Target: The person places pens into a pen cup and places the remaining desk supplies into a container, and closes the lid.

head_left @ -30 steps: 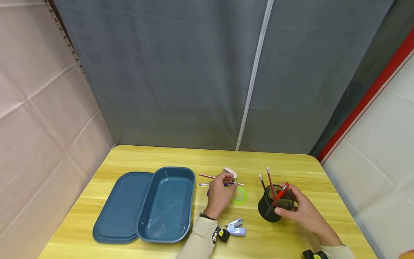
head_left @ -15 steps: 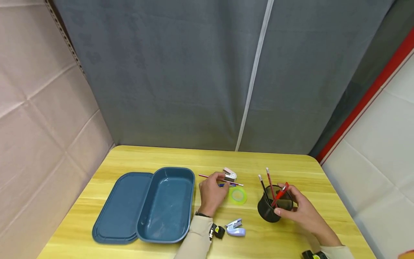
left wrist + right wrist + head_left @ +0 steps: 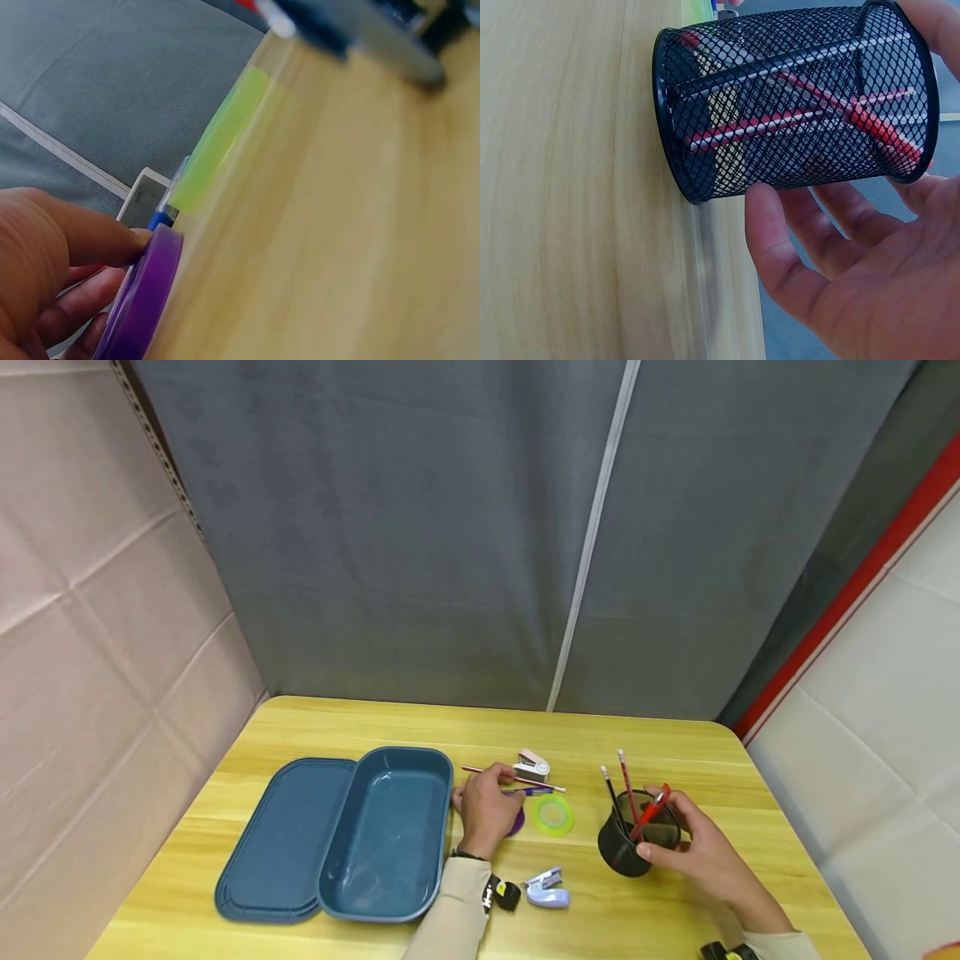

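My left hand [image 3: 487, 806] is over the small items right of the blue box. Its thumb and fingers pinch a blue pen [image 3: 160, 217] beside a purple tape roll [image 3: 150, 292]. A red pencil [image 3: 540, 784] with a white end passes under the fingers. To the right lies a green tape roll [image 3: 553, 816], and behind the hand is a white-and-pink stapler [image 3: 532, 765]. My right hand [image 3: 701, 839] holds a black mesh pen holder [image 3: 795, 105] by its side. In the holder stand a black pencil [image 3: 612, 789], a red pencil [image 3: 626, 777] and a red pen [image 3: 654, 806].
A deep blue box [image 3: 390, 835] stands on the wooden table [image 3: 585, 927] at left, with its flat lid [image 3: 288, 839] beside it. A lilac stapler [image 3: 547, 891] lies near the front. A grey curtain [image 3: 412, 527] hangs behind the table.
My left hand has shifted left, uncovering more of the green tape, the white stapler and the purple tape. The blue pen has turned slightly. My right hand stays on the pen holder.
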### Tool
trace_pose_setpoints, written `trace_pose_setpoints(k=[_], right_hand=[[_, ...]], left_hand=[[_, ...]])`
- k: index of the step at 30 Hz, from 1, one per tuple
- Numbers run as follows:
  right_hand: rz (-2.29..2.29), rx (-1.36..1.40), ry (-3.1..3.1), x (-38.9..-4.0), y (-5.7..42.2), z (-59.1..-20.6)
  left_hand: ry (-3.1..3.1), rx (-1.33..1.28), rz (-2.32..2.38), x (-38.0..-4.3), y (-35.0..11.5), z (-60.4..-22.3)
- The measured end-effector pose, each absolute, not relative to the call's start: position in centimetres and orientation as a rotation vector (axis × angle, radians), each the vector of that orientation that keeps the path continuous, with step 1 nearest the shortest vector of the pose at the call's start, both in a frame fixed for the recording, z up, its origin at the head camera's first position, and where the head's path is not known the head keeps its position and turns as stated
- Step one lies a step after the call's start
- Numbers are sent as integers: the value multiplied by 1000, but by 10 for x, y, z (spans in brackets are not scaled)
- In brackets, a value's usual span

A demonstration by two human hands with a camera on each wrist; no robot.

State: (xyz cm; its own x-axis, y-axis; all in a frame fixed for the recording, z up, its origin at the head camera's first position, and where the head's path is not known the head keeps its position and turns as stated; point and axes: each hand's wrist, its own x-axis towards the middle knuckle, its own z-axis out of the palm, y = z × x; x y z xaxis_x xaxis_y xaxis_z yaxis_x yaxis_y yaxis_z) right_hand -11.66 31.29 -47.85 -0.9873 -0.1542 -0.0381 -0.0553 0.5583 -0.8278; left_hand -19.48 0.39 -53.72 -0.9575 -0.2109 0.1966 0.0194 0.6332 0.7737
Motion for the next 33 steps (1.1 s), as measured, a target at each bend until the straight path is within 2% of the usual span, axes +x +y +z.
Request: trace_pose_setpoints(k=[33], right_hand=[[-1418,-159,2660,-117,312,-478]], left_hand=[[-2727,45,-1118,-197,2,-537]])
